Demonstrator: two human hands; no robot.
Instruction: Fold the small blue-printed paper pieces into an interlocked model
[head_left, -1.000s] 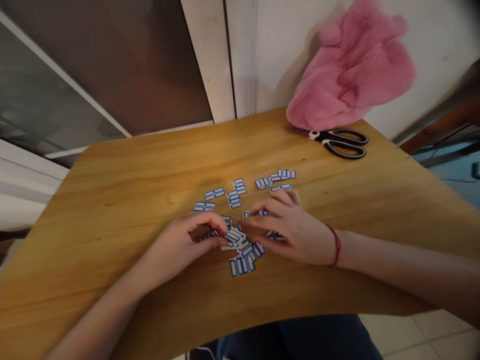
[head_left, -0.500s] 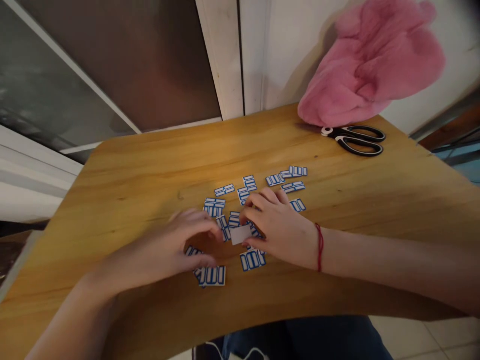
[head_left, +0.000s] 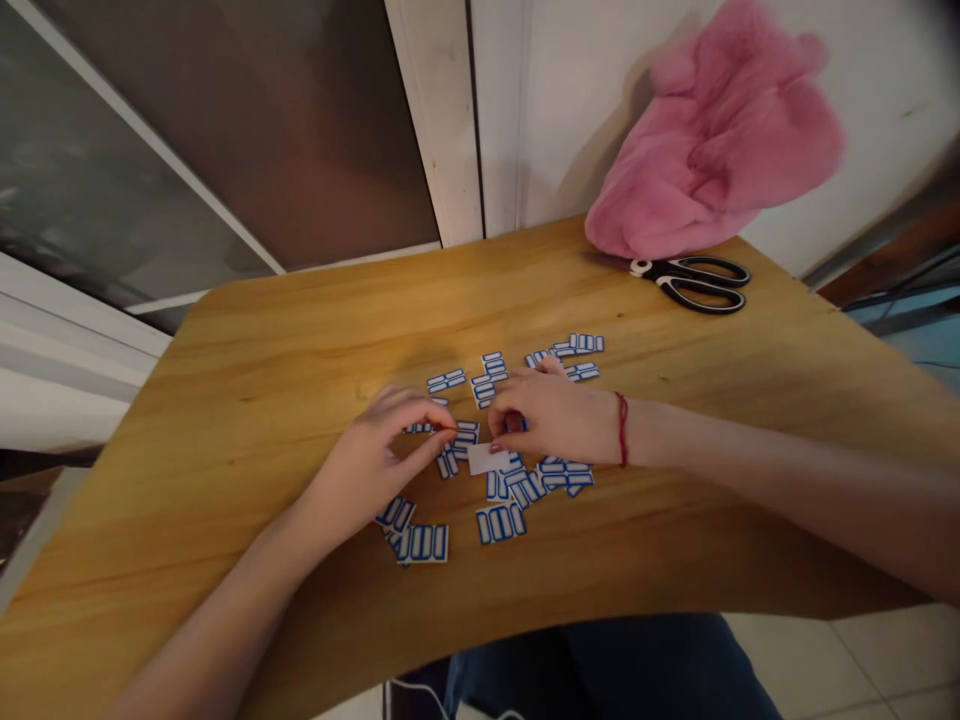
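Note:
Many small white label stickers with blue-bordered boxes [head_left: 501, 523] lie scattered and overlapping across the middle of the table. My right hand [head_left: 551, 412], with a red cord at the wrist, is closed, thumb and index finger at the upper edge of a blank white label [head_left: 487, 459]. Its blank face is toward me. My left hand [head_left: 397, 440] has its thumb and index fingertips pinched together just left of that, beside a blue-bordered label [head_left: 466, 433]. Whether that pinch holds anything is too small to tell. Several labels are partly hidden under both hands.
Black-and-white handled scissors [head_left: 694, 283] lie at the back right of the wooden table [head_left: 300, 320], blades hidden by a fluffy pink cloth item [head_left: 705, 150] against the wall. A dark-paned door [head_left: 285, 120] borders the back left. The table's near edge curves before my legs.
My left hand has moved up and right, closing from a spread thumb and fingers to a pinch. My right hand has shifted slightly up with the blank label. The view has shifted slightly.

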